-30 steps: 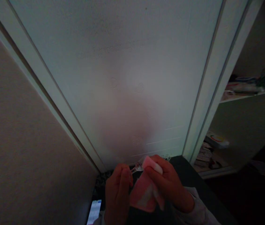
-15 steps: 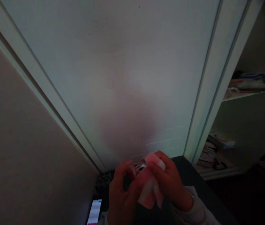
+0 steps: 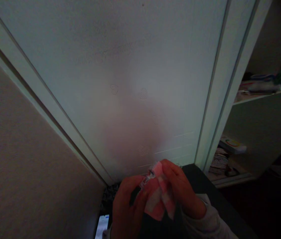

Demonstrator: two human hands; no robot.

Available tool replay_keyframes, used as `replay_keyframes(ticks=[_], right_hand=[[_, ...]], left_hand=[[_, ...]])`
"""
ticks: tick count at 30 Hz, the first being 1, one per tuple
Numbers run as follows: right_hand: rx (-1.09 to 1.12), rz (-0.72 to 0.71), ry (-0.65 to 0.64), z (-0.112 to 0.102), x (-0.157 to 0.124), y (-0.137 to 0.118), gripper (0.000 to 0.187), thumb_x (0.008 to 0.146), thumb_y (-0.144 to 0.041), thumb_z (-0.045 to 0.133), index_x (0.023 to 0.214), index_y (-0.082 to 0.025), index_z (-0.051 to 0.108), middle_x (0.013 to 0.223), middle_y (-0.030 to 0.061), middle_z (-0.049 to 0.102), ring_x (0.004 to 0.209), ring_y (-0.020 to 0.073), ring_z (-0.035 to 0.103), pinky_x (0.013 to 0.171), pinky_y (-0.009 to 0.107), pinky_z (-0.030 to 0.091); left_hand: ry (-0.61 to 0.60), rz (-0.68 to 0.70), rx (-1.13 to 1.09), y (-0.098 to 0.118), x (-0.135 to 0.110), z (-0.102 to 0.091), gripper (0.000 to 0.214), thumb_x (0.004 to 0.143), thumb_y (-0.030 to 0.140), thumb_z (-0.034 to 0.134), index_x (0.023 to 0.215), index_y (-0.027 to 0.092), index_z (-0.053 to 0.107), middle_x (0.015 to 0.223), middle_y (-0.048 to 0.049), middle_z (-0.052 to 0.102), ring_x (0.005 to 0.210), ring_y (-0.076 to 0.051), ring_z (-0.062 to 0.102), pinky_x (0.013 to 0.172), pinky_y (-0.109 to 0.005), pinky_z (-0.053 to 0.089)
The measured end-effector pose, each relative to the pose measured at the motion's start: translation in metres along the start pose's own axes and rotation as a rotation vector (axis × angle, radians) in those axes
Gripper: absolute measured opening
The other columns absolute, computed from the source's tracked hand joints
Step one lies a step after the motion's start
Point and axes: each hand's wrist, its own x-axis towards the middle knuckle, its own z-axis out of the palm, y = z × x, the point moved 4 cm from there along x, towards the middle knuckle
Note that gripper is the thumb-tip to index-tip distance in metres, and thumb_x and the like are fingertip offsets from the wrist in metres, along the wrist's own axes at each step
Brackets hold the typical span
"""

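Low in the head view, my left hand (image 3: pixel 129 202) pinches a small clear, shiny object (image 3: pixel 145 181) between thumb and fingers; its exact kind is too dim to make out. My right hand (image 3: pixel 180 187) grips a pink and white cloth (image 3: pixel 156 202), pressed around the upper right end of the clear object. The cloth's loose corners hang down between my two hands. Both hands are above a dark surface (image 3: pixel 195 186).
A lit phone (image 3: pixel 102 225) lies left of my left hand. Behind stands a pale panel (image 3: pixel 140 73) with faint heart shapes, and a wall (image 3: pixel 31 149) runs along the left. Open shelves (image 3: pixel 262 96) at right hold a white box (image 3: pixel 233 145) and other items.
My right hand's fingers have shifted up over the cloth, and the cloth hangs more spread out. The clear object remains in my left hand. The view has shifted slightly.
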Motion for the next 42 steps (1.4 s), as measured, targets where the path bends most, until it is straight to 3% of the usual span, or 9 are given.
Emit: replay_keyframes(ticks=[6, 14, 21, 28, 39, 42], right_hand=[[0.01, 0.013, -0.035, 0.014, 0.001, 0.005, 0.037, 0.087, -0.05, 0.042, 0.067, -0.02, 0.051, 0.063, -0.0031, 0.047, 0.058, 0.0127, 0.043, 0.055, 0.022, 0.038], [-0.034, 0.011, 0.013, 0.033, 0.001, 0.01, 0.034, 0.089, -0.045, 0.041, 0.067, -0.02, 0.05, 0.063, -0.0038, 0.046, 0.057, 0.0122, 0.042, 0.054, 0.022, 0.037], [-0.115, 0.002, 0.022, 0.049, 0.003, 0.004, 0.026, 0.079, -0.04, 0.057, 0.065, -0.018, 0.059, 0.06, -0.0027, 0.052, 0.057, 0.013, 0.046, 0.053, 0.023, 0.037], [0.021, 0.042, -0.035, 0.062, 0.001, 0.004, 0.021, 0.076, -0.037, 0.061, 0.068, -0.018, 0.064, 0.062, -0.0018, 0.056, 0.058, 0.0124, 0.048, 0.054, 0.022, 0.039], [0.02, 0.1, -0.004, 0.067, -0.001, 0.01, 0.024, 0.065, -0.038, 0.07, 0.063, -0.018, 0.057, 0.059, -0.0034, 0.052, 0.056, 0.0122, 0.045, 0.053, 0.022, 0.036], [-0.035, 0.068, 0.007, 0.068, 0.0, 0.011, 0.027, 0.069, -0.042, 0.066, 0.062, -0.018, 0.057, 0.058, -0.0033, 0.05, 0.054, 0.0121, 0.043, 0.051, 0.022, 0.035]], left_hand=[[-0.011, 0.046, 0.083, -0.008, 0.0, -0.008, 0.014, 0.085, 0.031, 0.053, 0.092, 0.023, 0.063, 0.079, -0.0047, 0.068, 0.069, -0.018, 0.064, 0.059, -0.026, 0.052], [-0.001, 0.146, 0.083, -0.025, -0.004, -0.02, 0.017, 0.083, 0.023, 0.054, 0.1, 0.024, 0.059, 0.084, -0.0037, 0.069, 0.073, -0.017, 0.064, 0.063, -0.027, 0.052], [0.026, 0.133, 0.057, -0.036, -0.005, -0.035, 0.018, 0.079, 0.019, 0.059, 0.097, 0.022, 0.059, 0.082, -0.0027, 0.07, 0.071, -0.017, 0.064, 0.064, -0.026, 0.052], [0.054, 0.09, 0.054, -0.047, -0.007, -0.046, 0.012, 0.08, 0.025, 0.058, 0.092, 0.022, 0.059, 0.078, -0.0026, 0.068, 0.069, -0.017, 0.064, 0.06, -0.025, 0.053], [0.067, 0.111, 0.079, -0.051, -0.007, -0.05, 0.018, 0.085, 0.037, 0.052, 0.091, 0.021, 0.055, 0.068, -0.0003, 0.064, 0.061, -0.015, 0.062, 0.055, -0.023, 0.052], [0.062, 0.11, 0.091, -0.051, -0.008, -0.049, 0.019, 0.085, 0.038, 0.052, 0.092, 0.021, 0.055, 0.069, -0.0005, 0.065, 0.062, -0.015, 0.063, 0.057, -0.023, 0.053]])
